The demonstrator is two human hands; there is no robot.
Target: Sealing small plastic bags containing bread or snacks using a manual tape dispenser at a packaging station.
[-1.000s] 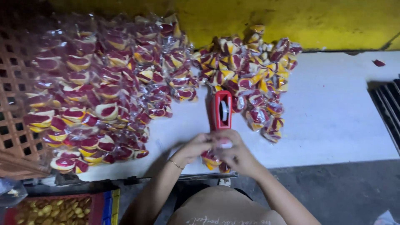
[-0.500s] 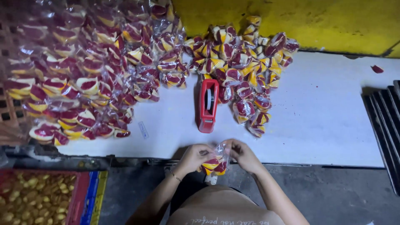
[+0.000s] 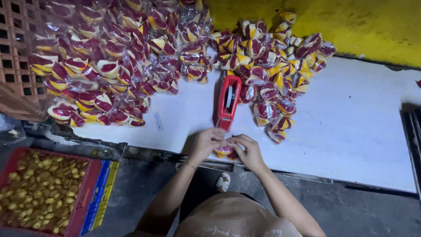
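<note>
Two bag piles are lying on the white table (image 3: 351, 131): a large pile (image 3: 114, 61) at left and a smaller pile (image 3: 272, 57) at right, too many bags to count. One red crate (image 3: 44, 193) is sitting below. One red dispenser (image 3: 229, 102) is standing between the piles. The left hand (image 3: 206, 142) and right hand (image 3: 247, 149) are meeting at the table edge, fingers curled and pinching one small bag (image 3: 224, 151) between them.
</note>
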